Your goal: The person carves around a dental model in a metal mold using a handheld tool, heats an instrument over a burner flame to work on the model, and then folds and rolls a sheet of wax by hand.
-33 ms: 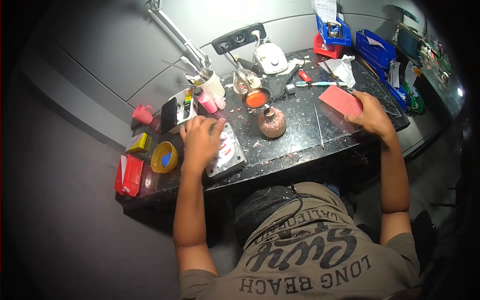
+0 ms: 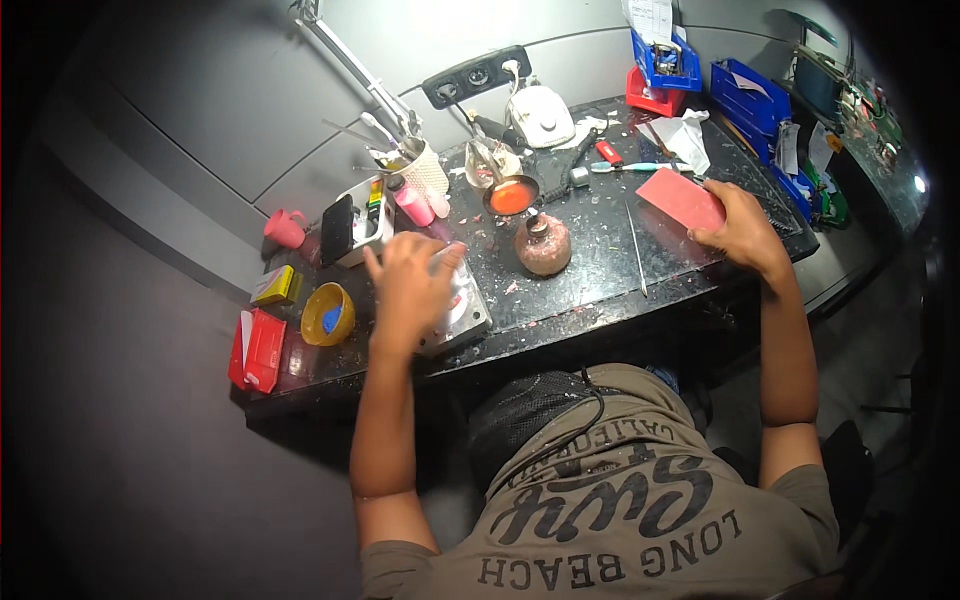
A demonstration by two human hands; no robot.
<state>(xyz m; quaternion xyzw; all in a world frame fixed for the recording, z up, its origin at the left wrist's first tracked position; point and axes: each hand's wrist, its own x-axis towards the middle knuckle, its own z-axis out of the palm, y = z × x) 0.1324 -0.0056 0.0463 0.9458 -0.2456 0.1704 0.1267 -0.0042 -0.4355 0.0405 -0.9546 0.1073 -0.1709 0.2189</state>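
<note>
- Slab (image 2: 682, 199), pink, over the right part of the counter (image 2: 600, 265), its right end clamped in the right hand (image 2: 748, 230).
- Left hand (image 2: 413, 280) well apart from the other, fingers spread, blurred, over a grey metal block (image 2: 463, 330); contact cannot be told.
- Round bottle (image 2: 545, 250) between the hands, near a small orange-filled pan (image 2: 488, 203).
- Thin rod (image 2: 637, 250) just left of the slab.
- Yellow bowl (image 2: 345, 325) left of the left hand.

Slab (image 2: 682, 200): pink. Metal block (image 2: 476, 322): grey. Round vessel (image 2: 545, 252): mottled brownish pink, dark neck (image 2: 538, 228). Pan contents (image 2: 511, 197): orange-red. Bowl (image 2: 344, 325): ochre yellow; lump inside (image 2: 332, 319), blue. Mug (image 2: 284, 230): pink. Bottle (image 2: 414, 207): pink, dark cap (image 2: 397, 184). Tool cup (image 2: 429, 170): cream, dotted. Tray (image 2: 264, 348): red. Upper bin (image 2: 672, 74): blue; bin beneath (image 2: 654, 98), red. Tabletop (image 2: 592, 268): black, flecked pale and pink. Shirt (image 2: 610, 540): olive-brown, black lettering (image 2: 685, 495).
</note>
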